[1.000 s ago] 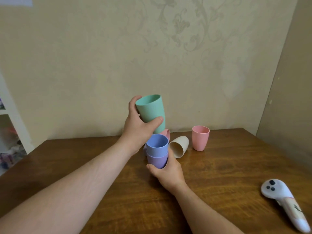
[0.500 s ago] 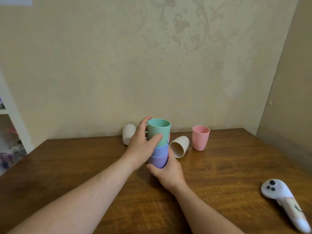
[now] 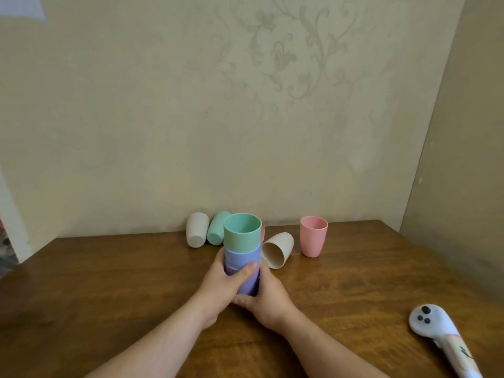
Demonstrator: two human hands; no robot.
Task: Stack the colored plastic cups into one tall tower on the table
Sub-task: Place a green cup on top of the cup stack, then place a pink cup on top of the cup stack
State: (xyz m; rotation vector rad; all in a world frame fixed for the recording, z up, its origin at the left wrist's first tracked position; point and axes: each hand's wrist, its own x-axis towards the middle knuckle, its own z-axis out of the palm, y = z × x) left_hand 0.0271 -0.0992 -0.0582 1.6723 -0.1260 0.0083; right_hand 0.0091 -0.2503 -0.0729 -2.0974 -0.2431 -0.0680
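Both hands wrapped the nested stack on the worktop (image 3: 109,282): the left hand (image 3: 226,282) had its grip closed around the blue cup (image 3: 241,259) and the purple cup (image 3: 246,286) beneath, and the right hand (image 3: 268,296) clasped the stack's base. A green cup (image 3: 241,234) sat topmost (mouth up). Behind lay a white cup (image 3: 196,233) and a second green cup (image 3: 218,231) on their sides; to the right, a tipped cream cup (image 3: 278,249) and an upright pink cup (image 3: 313,236). A white controller (image 3: 436,331) lay well apart.

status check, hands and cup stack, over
Left hand and right hand both clasp the stack, green cup on top. Loose cups behind: pink cup upright, cream cup on its side. Nothing blocking.
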